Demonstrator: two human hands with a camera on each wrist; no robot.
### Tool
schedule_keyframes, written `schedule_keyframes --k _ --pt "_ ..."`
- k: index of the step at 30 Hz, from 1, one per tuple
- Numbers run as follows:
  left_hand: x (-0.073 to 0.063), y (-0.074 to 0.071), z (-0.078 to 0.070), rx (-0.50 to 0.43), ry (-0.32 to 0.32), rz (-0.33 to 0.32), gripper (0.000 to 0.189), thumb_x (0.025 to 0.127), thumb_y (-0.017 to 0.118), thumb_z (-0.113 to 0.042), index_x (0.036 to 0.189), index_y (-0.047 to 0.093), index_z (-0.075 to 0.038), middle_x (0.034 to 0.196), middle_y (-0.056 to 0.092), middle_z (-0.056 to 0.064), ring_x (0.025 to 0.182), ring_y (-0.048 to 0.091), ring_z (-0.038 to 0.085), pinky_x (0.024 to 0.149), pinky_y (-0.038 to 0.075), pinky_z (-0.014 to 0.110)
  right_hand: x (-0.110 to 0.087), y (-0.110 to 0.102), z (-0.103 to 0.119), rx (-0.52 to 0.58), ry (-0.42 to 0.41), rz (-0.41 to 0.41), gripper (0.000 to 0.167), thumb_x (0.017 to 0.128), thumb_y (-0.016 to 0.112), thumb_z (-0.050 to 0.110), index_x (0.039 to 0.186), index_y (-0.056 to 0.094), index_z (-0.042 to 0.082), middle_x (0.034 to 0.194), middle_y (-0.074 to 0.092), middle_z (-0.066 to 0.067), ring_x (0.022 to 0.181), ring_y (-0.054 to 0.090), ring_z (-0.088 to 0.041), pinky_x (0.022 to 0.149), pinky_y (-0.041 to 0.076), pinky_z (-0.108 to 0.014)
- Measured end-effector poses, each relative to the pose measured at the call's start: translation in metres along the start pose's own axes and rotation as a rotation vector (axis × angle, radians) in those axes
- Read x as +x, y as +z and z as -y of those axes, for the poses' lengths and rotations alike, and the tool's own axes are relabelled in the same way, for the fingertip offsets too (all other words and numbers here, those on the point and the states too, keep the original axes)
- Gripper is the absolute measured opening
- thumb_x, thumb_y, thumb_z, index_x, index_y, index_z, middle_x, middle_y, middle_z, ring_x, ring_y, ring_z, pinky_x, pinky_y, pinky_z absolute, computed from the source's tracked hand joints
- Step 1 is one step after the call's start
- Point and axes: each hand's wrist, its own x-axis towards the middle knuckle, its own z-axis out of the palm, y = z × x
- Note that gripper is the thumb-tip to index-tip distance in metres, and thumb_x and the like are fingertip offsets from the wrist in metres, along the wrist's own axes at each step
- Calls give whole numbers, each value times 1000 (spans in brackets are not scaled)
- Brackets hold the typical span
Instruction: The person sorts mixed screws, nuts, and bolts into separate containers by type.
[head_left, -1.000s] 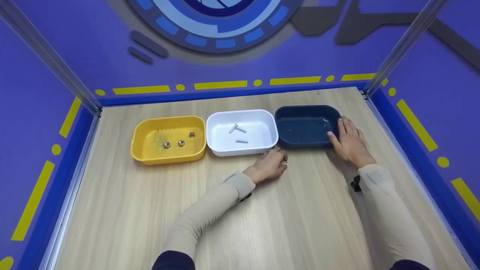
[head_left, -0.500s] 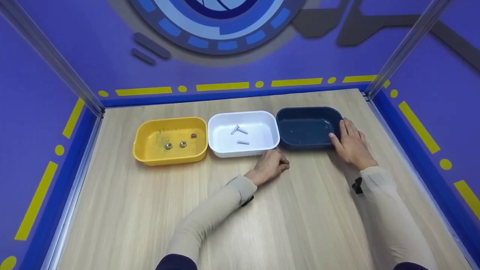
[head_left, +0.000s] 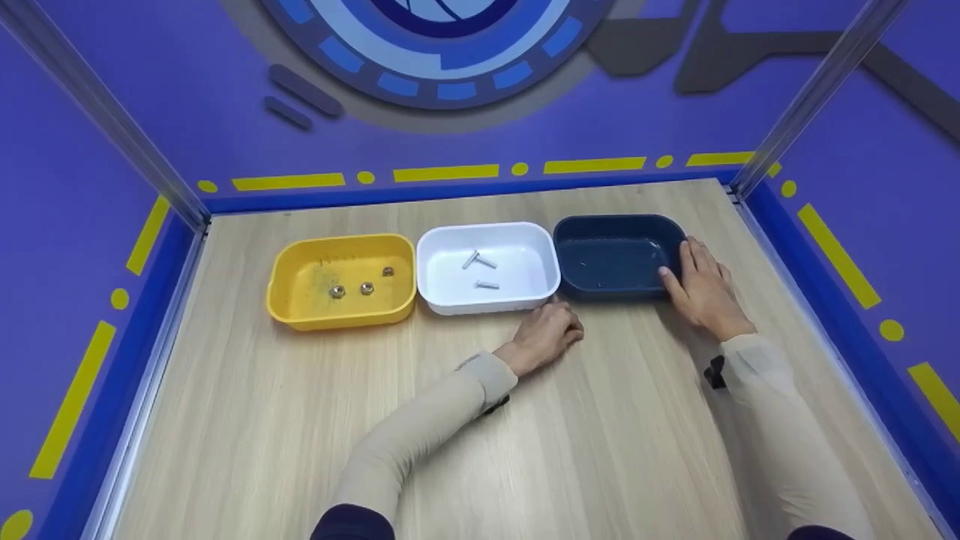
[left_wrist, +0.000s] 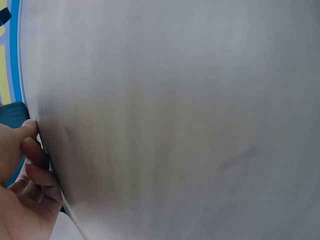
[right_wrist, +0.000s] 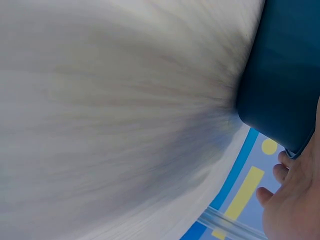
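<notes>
My left hand rests on the table just in front of the white tray's right corner, fingers curled under and fingertips at the wood. In the left wrist view the left hand shows bent fingers; whether a small thing sits between them I cannot tell. At the right, my right hand holds the dark blue tray by its near right corner, thumb over the rim and fingers along the outer side. The right wrist view shows the right hand beside the dark blue tray's wall.
A white tray with several silver bolts stands in the middle of the row. Left of it, a yellow tray contains several metal nuts. Blue-purple panels border the wooden table at back and sides.
The left hand has shifted slightly right and its fingers have tucked further under; a small metallic glint at its fingertips a second ago is now hidden. The right hand keeps its hold.
</notes>
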Motion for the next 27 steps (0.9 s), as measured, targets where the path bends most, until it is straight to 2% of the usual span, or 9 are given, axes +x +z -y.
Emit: schedule_keyframes --k 8,15,23,27 --pt "-1 0 -2 30 40 16 15 104 71 -26 104 84 -19 106 76 -2 102 72 15 86 60 29 0 1 0 5 -4 -9 85 114 30 54 166 13 -11 174 11 -36 161 11 -55 125 14 -75" --pt "-1 -6 -9 54 37 7 16 106 69 -28 106 83 -20 108 73 -3 101 71 15 83 60 29 -1 2 0 7 -12 -27 85 114 32 54 166 15 -11 174 12 -35 161 12 -54 125 14 -74" --pt "8 -18 -23 93 64 -9 19 107 67 -30 111 83 -22 109 72 -4 103 70 13 89 59 29 -1 1 0 6 -6 -29 84 114 32 53 166 15 -12 173 13 -36 161 12 -55 124 14 -76" --pt "13 -22 -30 114 78 -4 20 108 65 -33 112 83 -23 110 72 -5 105 71 11 87 60 28 0 1 0 8 -12 -34 84 114 32 53 166 15 -12 173 14 -36 161 13 -55 124 14 -76"
